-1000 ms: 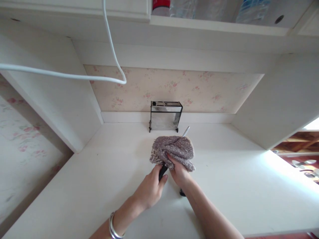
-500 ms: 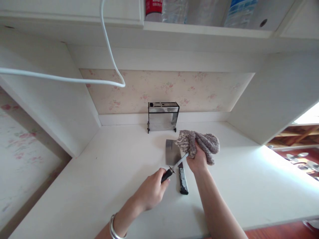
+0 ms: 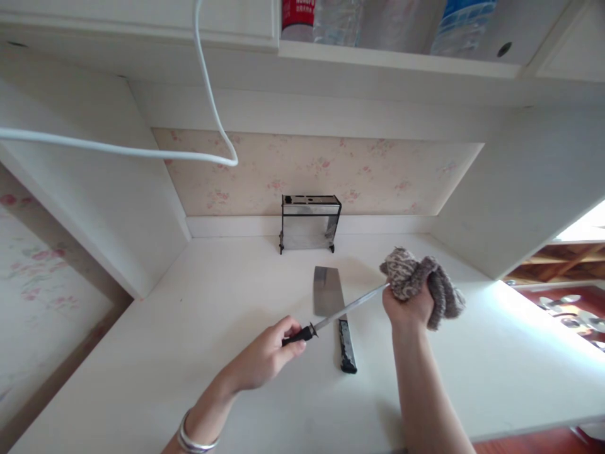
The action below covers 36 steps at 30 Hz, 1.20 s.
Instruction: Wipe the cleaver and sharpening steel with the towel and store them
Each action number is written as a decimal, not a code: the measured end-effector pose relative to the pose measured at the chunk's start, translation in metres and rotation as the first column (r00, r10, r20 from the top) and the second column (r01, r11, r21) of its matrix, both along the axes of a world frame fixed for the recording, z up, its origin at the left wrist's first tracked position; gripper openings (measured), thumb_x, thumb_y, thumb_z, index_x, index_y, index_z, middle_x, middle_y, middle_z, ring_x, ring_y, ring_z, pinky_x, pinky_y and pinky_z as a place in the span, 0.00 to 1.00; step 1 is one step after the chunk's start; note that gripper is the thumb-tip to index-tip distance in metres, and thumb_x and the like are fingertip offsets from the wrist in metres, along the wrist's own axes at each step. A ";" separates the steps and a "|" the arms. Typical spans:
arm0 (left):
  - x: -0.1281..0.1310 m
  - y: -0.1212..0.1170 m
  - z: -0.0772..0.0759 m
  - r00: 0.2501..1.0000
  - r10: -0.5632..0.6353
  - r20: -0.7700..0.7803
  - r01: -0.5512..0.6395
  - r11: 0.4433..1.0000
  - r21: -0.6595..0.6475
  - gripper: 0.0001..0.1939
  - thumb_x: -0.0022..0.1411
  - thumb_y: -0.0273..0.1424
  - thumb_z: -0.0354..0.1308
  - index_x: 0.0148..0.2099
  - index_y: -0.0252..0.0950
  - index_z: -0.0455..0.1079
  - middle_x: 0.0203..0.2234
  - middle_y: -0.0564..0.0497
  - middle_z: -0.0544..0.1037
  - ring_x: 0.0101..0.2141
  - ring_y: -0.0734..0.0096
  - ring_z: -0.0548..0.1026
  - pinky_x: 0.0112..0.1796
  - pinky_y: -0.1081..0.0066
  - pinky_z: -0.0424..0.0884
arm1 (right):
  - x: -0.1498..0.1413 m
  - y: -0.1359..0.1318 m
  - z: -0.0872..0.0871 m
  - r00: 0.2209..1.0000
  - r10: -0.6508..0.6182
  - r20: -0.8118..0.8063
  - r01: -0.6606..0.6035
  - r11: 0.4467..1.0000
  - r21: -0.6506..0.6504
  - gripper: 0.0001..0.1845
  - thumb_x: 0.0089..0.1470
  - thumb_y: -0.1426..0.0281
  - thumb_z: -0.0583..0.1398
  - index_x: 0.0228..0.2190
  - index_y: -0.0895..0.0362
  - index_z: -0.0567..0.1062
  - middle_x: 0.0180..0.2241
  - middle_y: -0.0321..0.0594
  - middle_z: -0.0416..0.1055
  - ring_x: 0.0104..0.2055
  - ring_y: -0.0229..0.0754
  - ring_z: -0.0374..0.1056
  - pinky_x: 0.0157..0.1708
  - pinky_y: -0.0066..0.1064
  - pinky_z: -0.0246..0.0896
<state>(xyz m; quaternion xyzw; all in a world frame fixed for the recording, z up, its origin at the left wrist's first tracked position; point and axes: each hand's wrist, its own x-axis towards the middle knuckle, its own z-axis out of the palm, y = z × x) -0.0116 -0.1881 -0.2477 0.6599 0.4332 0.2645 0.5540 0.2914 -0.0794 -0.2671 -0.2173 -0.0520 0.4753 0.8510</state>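
My left hand (image 3: 265,356) is closed round the black handle of a sharpening steel (image 3: 347,309), whose thin metal rod slants up to the right. My right hand (image 3: 409,307) grips a grey-brown knitted cloth (image 3: 420,280) bunched round the rod's far tip. Below the rod a cleaver (image 3: 333,312) with a black handle lies flat on the white counter (image 3: 212,315). A silver bracelet sits on my left wrist.
A shiny metal knife holder (image 3: 309,222) stands at the back against the flowered wall. A white cable (image 3: 142,148) hangs across the upper left. Bottles stand on the shelf (image 3: 401,57) overhead. White side panels close in the counter left and right.
My right hand has drawn the cloth along the rod to the right, from near the handle to the tip. The rod and the cleaver beneath it are now uncovered.
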 end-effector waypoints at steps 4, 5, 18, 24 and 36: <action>-0.006 0.009 -0.009 0.980 0.168 0.105 -0.161 0.985 -0.067 0.14 0.61 0.43 0.50 0.38 0.37 0.60 0.25 0.57 0.60 0.21 0.79 0.56 0.23 0.77 0.54 | 0.016 0.000 -0.009 0.997 -0.056 -0.058 0.048 0.991 -0.125 0.14 0.56 0.58 0.54 0.35 0.51 0.74 0.33 0.30 0.75 0.39 0.36 0.72 0.38 0.31 0.70; -0.006 0.012 -0.014 0.968 0.234 0.095 -0.231 0.972 -0.039 0.14 0.61 0.43 0.50 0.39 0.37 0.60 0.25 0.57 0.61 0.21 0.79 0.57 0.23 0.77 0.54 | 0.014 0.000 -0.011 0.998 -0.037 -0.048 0.030 0.991 -0.134 0.14 0.55 0.57 0.55 0.36 0.51 0.74 0.34 0.30 0.75 0.40 0.36 0.72 0.38 0.32 0.70; -0.008 0.026 -0.048 0.764 0.544 -0.346 -0.445 0.834 0.327 0.13 0.62 0.34 0.47 0.48 0.41 0.60 0.33 0.49 0.74 0.28 0.66 0.72 0.31 0.71 0.60 | -0.025 -0.008 0.001 0.971 0.158 0.178 -0.167 0.985 0.038 0.15 0.54 0.60 0.56 0.42 0.48 0.73 0.43 0.32 0.73 0.48 0.41 0.67 0.45 0.40 0.66; 0.000 0.020 -0.047 0.752 0.463 -0.469 -0.339 0.882 0.326 0.14 0.57 0.29 0.49 0.47 0.43 0.60 0.31 0.51 0.75 0.28 0.66 0.72 0.29 0.73 0.57 | -0.022 -0.013 0.005 0.963 0.194 0.188 -0.205 0.978 0.042 0.16 0.54 0.55 0.54 0.41 0.47 0.73 0.47 0.33 0.70 0.51 0.44 0.65 0.47 0.46 0.63; 0.005 0.011 -0.050 0.709 0.397 -0.583 -0.144 0.891 0.431 0.14 0.55 0.28 0.49 0.45 0.45 0.61 0.38 0.51 0.77 0.35 0.58 0.75 0.33 0.67 0.60 | 0.045 -0.035 -0.005 0.869 0.315 0.381 -0.353 0.935 0.031 0.22 0.50 0.51 0.52 0.41 0.48 0.73 0.45 0.39 0.72 0.50 0.49 0.66 0.47 0.52 0.60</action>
